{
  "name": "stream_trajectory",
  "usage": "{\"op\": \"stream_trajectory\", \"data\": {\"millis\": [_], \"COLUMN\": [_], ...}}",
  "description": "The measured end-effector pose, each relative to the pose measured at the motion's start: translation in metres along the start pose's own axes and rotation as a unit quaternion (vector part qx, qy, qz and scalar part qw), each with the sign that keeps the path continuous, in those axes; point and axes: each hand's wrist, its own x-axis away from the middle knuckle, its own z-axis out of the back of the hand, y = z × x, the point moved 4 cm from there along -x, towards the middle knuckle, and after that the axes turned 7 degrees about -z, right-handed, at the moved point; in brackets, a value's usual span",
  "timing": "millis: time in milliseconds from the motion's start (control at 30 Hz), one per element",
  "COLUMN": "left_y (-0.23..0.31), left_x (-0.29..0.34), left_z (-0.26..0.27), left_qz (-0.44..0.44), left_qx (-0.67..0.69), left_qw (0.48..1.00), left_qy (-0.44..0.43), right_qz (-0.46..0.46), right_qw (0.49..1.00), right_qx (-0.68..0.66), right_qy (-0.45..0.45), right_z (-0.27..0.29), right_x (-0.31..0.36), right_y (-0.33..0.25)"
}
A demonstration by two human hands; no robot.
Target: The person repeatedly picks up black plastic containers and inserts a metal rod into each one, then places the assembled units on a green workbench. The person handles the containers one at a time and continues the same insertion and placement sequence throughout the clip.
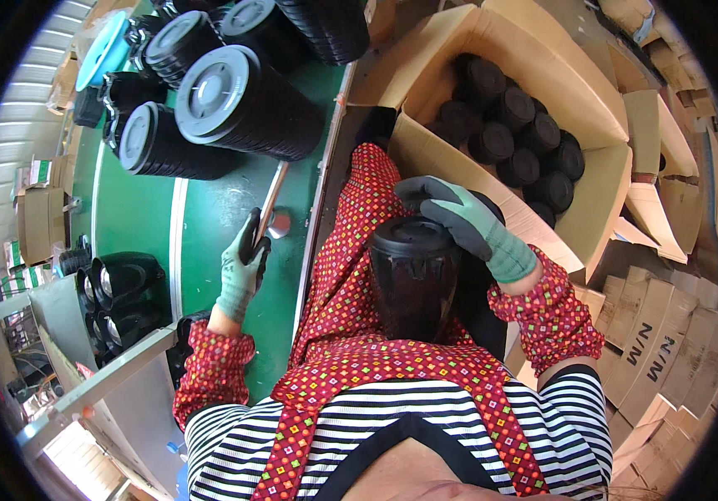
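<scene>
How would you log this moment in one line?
left hand: holds wooden stick | right hand: on black container | open carton: more black containers inside

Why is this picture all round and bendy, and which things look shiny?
Head view: fisheye distortion bows the white ribbed wall and leaves black corners; head view: pale glare marks the glossy black rounded containers at lower left; head view: the lidded black container on the lap shows only faint reflections.
</scene>
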Motion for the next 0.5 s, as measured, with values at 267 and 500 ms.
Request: {"op": "stream_trajectory", "data": {"millis": [267, 500], "left_y": [0.183, 0.248], "left_x": [-0.011, -0.047], "left_z": [-0.074, -0.123], "left_qz": [-0.031, -0.108], "left_qx": [-0.107, -0.020], "left_qw": [0.973, 0.919], "left_qy": [-0.201, -0.378], "right_qz": [0.249, 0.274], "right_qw": [0.875, 0.875], "right_qx": [0.373, 0.399], "right_qy": [0.181, 0.022], "right_z": [-0.008, 0.025], "right_x": [0.008, -0.044], "right_y": [-0.063, -0.077]}}
